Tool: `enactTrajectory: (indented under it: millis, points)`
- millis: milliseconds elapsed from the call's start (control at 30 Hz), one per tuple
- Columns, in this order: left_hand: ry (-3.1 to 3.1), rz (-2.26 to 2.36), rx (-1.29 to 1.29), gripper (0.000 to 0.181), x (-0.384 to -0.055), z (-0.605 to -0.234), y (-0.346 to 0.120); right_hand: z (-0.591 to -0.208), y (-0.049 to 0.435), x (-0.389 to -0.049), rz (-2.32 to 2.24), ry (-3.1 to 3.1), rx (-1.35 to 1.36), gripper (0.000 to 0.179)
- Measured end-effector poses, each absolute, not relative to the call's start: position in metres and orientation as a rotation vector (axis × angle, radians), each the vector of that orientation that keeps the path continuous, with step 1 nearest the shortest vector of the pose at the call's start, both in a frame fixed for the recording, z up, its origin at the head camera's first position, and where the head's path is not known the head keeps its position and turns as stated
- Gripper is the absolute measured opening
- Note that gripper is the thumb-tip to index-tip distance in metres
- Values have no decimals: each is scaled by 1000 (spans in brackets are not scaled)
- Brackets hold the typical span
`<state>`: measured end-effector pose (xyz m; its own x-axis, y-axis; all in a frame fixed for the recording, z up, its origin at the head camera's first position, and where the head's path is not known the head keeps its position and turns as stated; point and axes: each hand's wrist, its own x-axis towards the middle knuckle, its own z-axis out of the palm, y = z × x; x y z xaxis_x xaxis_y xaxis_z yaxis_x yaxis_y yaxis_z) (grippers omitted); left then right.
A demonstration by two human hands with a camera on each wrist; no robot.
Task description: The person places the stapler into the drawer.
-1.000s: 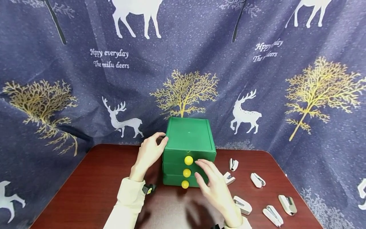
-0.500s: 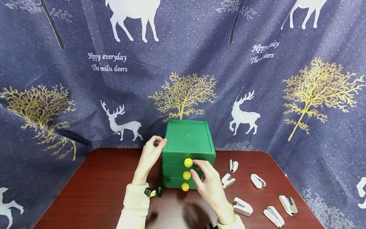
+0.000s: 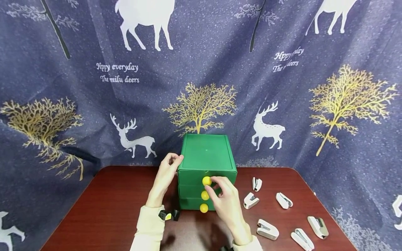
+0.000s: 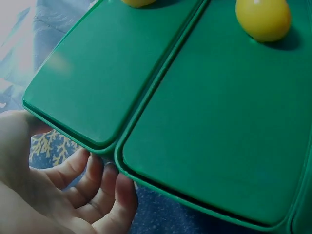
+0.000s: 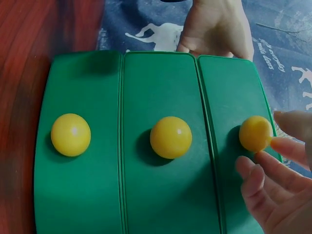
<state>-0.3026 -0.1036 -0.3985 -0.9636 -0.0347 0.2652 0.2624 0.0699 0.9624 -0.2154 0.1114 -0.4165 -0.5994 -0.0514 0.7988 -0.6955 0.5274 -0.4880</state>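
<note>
A green box of three stacked drawers [image 3: 207, 153] stands at the table's middle, each drawer front bearing a round yellow knob. My left hand [image 3: 165, 172] rests on the box's left side, its fingertips [image 4: 124, 187] bent against the side and its thumb near the top edge. My right hand [image 3: 227, 202] is in front of the box at the top knob [image 5: 255, 133]. One fingertip is right at that knob, while the thumb stays a little apart from it. Below it show the middle knob [image 5: 170, 137] and the bottom knob [image 5: 70, 135]. All drawers are in.
Several white and grey staplers lie scattered on the dark red table [image 3: 103, 209] to the right, among them one stapler [image 3: 268, 229] nearest my right forearm. A blue cloth [image 3: 201, 52] printed with deer and trees hangs behind the table.
My right hand has moved left, up to the top knob, its fingertips coming closer together. The left hand stays at the box's side. The head view has tilted up slightly.
</note>
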Motion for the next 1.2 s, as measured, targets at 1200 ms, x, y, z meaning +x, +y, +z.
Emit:
enactTrajectory:
  millis: [1200]
  points:
    - [-2145, -2032, -297, 19, -282, -376, -102, -426, 99, -218, 895, -2033, 445, 35]
